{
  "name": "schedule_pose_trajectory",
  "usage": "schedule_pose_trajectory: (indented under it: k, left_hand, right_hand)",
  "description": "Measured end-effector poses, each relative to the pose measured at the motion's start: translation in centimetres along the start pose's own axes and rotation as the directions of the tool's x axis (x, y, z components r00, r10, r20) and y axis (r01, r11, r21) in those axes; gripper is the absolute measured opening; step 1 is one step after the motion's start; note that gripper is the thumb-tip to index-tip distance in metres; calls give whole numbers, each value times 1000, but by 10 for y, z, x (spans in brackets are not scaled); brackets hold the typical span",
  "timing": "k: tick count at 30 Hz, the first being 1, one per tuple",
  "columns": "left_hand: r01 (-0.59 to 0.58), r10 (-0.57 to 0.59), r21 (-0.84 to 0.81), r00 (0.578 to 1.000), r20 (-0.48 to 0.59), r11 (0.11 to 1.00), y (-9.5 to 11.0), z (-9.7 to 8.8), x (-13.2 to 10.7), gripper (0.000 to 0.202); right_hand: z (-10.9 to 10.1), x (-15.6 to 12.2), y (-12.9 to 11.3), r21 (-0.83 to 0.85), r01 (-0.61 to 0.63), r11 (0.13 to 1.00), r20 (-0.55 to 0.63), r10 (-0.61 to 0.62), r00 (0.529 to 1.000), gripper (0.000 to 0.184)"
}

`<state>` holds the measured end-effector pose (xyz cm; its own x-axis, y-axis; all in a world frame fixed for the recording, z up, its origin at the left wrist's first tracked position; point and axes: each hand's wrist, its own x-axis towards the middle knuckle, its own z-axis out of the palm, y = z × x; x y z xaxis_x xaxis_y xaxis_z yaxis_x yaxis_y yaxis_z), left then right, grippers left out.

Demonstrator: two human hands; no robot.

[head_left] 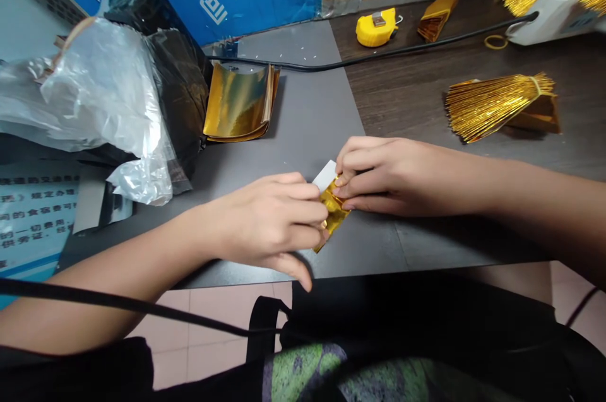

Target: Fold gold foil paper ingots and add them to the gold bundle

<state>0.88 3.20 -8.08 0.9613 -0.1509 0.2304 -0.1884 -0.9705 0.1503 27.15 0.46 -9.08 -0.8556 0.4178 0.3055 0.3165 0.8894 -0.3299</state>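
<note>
A small folded piece of gold foil paper (335,211) with a white part (325,176) at its upper end lies slanted on the table near the front edge. My left hand (272,219) presses its curled fingertips on the paper's left side, and its thumb sticks out toward the table edge. From the other side, my right hand (383,171) pinches the paper's right edge with fingers together. Fingers partly cover the folds. Behind my hands, a stack of gold foil sheets (237,102) curves upward. A bundle of folded gold paper (497,105), tied with a band, lies at the right.
Along the back are a yellow tape measure (375,28), a folded gold piece (439,14) and a black cable (326,65). A rubber band (495,42) lies by a white object (549,14) beneath more gold bundles. Clear plastic (106,86) and a black bag (182,93) stand left.
</note>
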Motion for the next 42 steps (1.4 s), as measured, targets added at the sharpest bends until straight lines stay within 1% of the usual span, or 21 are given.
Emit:
schedule_pose_trajectory:
  k: [3, 5, 7, 9, 11, 13, 14, 16, 18, 21, 25, 28, 30, 32, 34, 35, 38, 42]
  left_hand:
    - [-29, 29, 21, 1000, -5, 999, 13, 3, 4, 54]
    - [-35, 34, 57, 999, 4, 998, 23, 3, 9, 45]
    - [-16, 18, 106, 1000, -16, 994, 31, 3, 13, 31]
    - [0, 6, 138, 999, -39, 990, 34, 2, 16, 30]
    - [-1, 8, 168, 999, -41, 986, 30, -1, 15, 29]
    - [5, 0, 180, 1000, -28, 984, 22, -4, 11, 26]
    - [19, -13, 157, 999, -38, 987, 17, -5, 9, 26]
    - [110, -107, 113, 994, -33, 987, 6, -8, 4, 24]
    - [160, -158, 68, 987, -32, 985, -4, -9, 1, 24]
    - [191, -191, -13, 981, -2, 981, -12, -11, -2, 25]
    - [243, -242, -48, 970, 34, 969, -15, -12, -2, 26]
    - [324, -319, -114, 946, 61, 939, -15, -12, -3, 28]
    - [391, -383, -130, 920, 85, 911, -14, -10, -3, 29]
    - [453, -442, -137, 891, 101, 881, -14, -9, -3, 30]
    - [498, -487, -149, 867, 106, 854, -13, -9, -2, 30]
    - [515, -504, -154, 857, 105, 843, -13, -9, -2, 30]
    - [558, -549, -156, 830, 101, 815, -12, -7, -1, 32]
    - [608, -600, -133, 794, 101, 782, -12, -5, -1, 37]
  right_hand:
    - [0, 3, -7, 107, 5, 994, 68, -12, 998, 34]
    - [0, 4, -12, 143, -5, 990, 107, -10, 994, 35]
    - [1, 4, -14, 159, 4, 987, 107, -21, 994, 34]
    - [1, 4, -13, 157, 22, 987, 86, -36, 996, 33]
    - [1, 3, -9, 121, 28, 992, 69, -36, 997, 33]
    - [2, 1, -4, 54, 30, 998, 48, -33, 998, 32]
    - [2, 1, -2, 13, 26, 1000, 35, -26, 999, 32]
    - [1, -1, 1, -68, 0, 998, 4, 0, 1000, 32]
    - [1, -1, 2, -118, -20, 993, -29, 17, 999, 31]
    - [2, 0, 1, -100, -35, 994, -62, 29, 998, 26]
    - [6, 2, -1, 34, -6, 999, -58, 8, 998, 26]
    - [8, 4, -1, 113, 2, 994, -55, 5, 998, 27]
    - [9, 6, -2, 151, -8, 989, -62, 18, 998, 26]
    - [10, 8, -5, 185, -23, 982, -67, 36, 997, 21]
    - [12, 10, -8, 213, -56, 975, -75, 74, 994, 13]
    - [14, 12, -11, 218, -80, 973, -80, 99, 992, 12]
    - [20, 15, -16, 173, -157, 972, -108, 177, 978, 18]
    - [27, 19, -22, 109, -241, 964, -134, 255, 958, 20]
